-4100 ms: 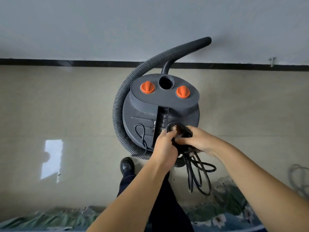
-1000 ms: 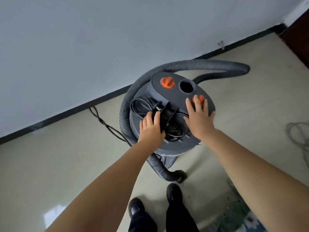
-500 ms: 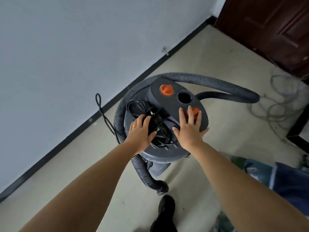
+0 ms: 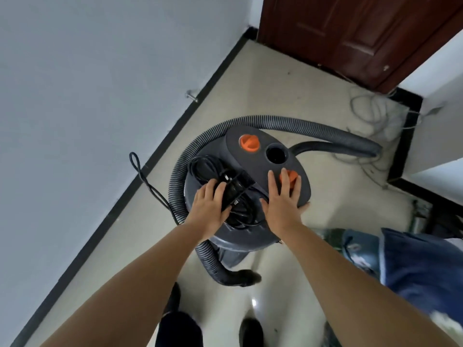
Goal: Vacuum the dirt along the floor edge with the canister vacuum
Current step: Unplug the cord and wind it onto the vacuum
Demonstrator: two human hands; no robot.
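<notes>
A dark grey canister vacuum stands on the tiled floor near the wall, with two orange knobs and a round hole on its top. Its ribbed hose loops round the body, and one end lies on the floor by my feet. My left hand lies on the lid, fingers resting on the bundled black power cord and the handle. My right hand presses flat on the top, fingers straight, covering part of the right orange knob.
The black baseboard runs diagonally along the grey wall to a dark red door. A loop of black cord lies by the baseboard. Grey wires lie in the far corner. Blue fabric sits at the right. My shoes are below.
The view has swung right, bringing the door and corner into sight. Both hands have stayed on the vacuum's top, and the vacuum has shifted along the wall with them.
</notes>
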